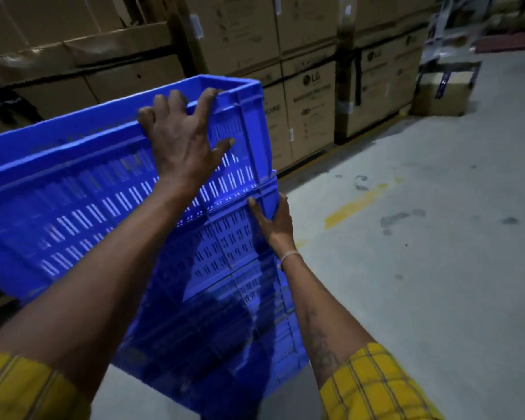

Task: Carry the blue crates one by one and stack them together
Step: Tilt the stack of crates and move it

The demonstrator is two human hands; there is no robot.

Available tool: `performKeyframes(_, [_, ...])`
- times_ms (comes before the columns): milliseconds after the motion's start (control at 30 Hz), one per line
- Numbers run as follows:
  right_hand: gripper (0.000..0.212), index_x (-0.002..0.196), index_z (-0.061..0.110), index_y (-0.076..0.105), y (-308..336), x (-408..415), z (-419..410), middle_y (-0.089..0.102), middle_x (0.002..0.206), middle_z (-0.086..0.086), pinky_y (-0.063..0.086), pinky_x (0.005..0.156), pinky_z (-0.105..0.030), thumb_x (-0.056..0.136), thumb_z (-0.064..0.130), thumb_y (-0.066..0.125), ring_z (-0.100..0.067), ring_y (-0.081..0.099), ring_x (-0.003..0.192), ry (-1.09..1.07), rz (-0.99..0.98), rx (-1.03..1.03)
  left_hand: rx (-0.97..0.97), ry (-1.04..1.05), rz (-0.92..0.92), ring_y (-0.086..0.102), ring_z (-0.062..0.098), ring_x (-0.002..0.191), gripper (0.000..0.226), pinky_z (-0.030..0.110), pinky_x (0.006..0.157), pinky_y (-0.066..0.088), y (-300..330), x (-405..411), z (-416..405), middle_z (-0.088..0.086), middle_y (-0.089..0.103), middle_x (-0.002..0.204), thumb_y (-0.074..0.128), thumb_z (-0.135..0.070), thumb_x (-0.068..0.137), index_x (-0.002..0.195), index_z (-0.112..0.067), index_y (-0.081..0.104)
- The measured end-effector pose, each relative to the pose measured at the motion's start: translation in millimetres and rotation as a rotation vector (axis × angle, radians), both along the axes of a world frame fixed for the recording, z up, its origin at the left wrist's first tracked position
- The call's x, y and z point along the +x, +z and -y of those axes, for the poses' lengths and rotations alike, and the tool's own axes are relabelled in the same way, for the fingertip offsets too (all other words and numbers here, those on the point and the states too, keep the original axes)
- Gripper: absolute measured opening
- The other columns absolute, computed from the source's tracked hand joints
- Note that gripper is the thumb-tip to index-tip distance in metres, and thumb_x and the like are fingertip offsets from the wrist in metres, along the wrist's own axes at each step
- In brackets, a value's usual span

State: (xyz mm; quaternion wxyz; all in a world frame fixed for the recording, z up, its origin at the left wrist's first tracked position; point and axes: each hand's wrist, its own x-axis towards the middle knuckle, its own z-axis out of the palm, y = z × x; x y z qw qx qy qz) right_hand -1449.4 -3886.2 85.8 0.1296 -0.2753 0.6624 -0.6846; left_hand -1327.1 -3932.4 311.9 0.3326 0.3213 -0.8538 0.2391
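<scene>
While your left hand [181,144] hooks its fingers over the top rim of the upper blue crate [82,189], with the thumb spread across the slotted side wall, your right hand [275,221] is pressed against the corner where that crate meets the one beneath it, fingers wrapped round the corner post and thumb lying on the near face. The upper crate fills the frame from 9 o'clock to the centre and sits tilted, its left end hanging out beyond the stack while its right end rests on the lower blue crate [225,268]. Below that, toward 6 o'clock, more blue crate walls [212,359] continue down to the floor, though the dim light and blur hide how many there are. A pale band [289,256] circles your right wrist, and yellow checked sleeves [376,386] show at both bottom corners. From 10 to 1 o'clock, stacked cardboard cartons [309,110] line the wall, some printed with an LG logo. At 2 o'clock a smaller cardboard box [440,95] stands on the grey concrete floor [437,268], well apart from the crates, and a worn yellow floor line [355,204] runs at 3 o'clock just beside your right hand.
</scene>
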Motion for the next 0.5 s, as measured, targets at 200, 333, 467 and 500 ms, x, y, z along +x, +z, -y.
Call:
performKeyframes(200, [0.067, 0.123, 0.038, 0.053, -15, -8, 4, 0.06, 0.122, 0.001, 0.053, 0.09, -0.054, 0.074, 0.082, 0.061, -0.024, 0.062, 0.111, 0.025, -0.018, 0.077, 0.027, -0.006, 0.027, 0.041, 0.042, 0.121, 0.09, 0.055, 0.101, 0.029, 1, 1, 1, 0.022, 0.044, 0.129, 0.072, -0.063, 0.077, 0.148, -0.032, 0.028])
performKeyframes(333, [0.067, 0.129, 0.049, 0.048, -67, 2, -15, 0.056, 0.13, 0.003, 0.049, 0.098, -0.055, 0.075, 0.088, 0.051, -0.027, 0.056, 0.119, 0.032, 0.043, 0.195, 0.015, -0.016, 0.011, 0.04, 0.044, 0.126, 0.091, 0.056, 0.103, 0.028, -3, 1, 0, 0.025, 0.041, 0.134, 0.074, -0.06, 0.076, 0.149, -0.031, 0.027])
performKeyframes(467, [0.068, 0.119, 0.038, 0.054, -88, 16, -18, 0.058, 0.11, -0.001, 0.055, 0.09, -0.05, 0.07, 0.083, 0.063, -0.024, 0.061, 0.102, 0.023, 0.138, 0.159, -0.004, 0.002, -0.007, 0.038, 0.046, 0.13, 0.092, 0.057, 0.105, 0.028, -6, 3, 3, 0.025, 0.041, 0.139, 0.076, -0.059, 0.075, 0.148, -0.031, 0.027])
performKeyframes(500, [0.066, 0.119, 0.038, 0.054, -86, 14, -19, 0.058, 0.111, -0.002, 0.055, 0.091, -0.049, 0.071, 0.081, 0.064, -0.024, 0.061, 0.103, 0.049, 0.14, 0.165, -0.001, 0.001, -0.005, 0.038, 0.046, 0.131, 0.092, 0.057, 0.105, 0.028, -5, 3, 3, 0.025, 0.041, 0.139, 0.076, -0.059, 0.075, 0.148, -0.031, 0.027])
